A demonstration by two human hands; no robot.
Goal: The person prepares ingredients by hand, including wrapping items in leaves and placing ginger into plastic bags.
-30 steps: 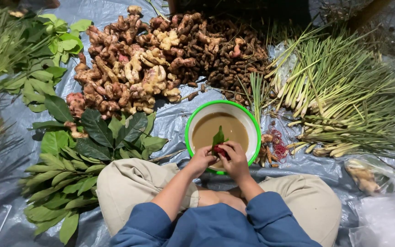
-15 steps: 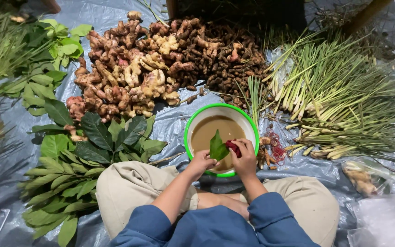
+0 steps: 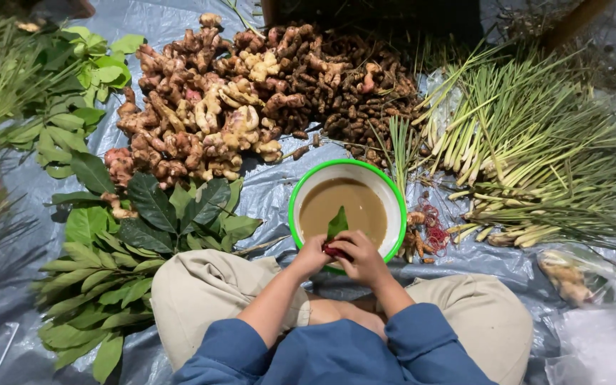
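The person sat cross-legged on a grey-blue tarp point(image 3: 265, 192), both hands drawn together at the near rim of a green-rimmed bowl point(image 3: 346, 171) of muddy brown liquid, just below the centre of the frame. The left hand point(image 3: 311, 255) and the right hand point(image 3: 362, 258) were touching, each curled around a small dark red thing point(image 3: 334, 250) pinched between them; what it was I could not tell. A green leaf point(image 3: 337, 222) stood up from that grasp, its tip leaning over the liquid.

Above the bowl, across the upper middle of the frame, lay a big heap of pale ginger-like roots point(image 3: 208, 114), with a darker, thinner pile of roots point(image 3: 358, 93) just beside it to the right. Bundled lemongrass stalks point(image 3: 529, 157) filled the right side. Broad dark leaves point(image 3: 158, 214) sat left of the bowl, and long lighter ones point(image 3: 101, 299) ran down toward the lower left, beside the person's knee. A tangle of red string point(image 3: 435, 227) lay just right of the bowl.
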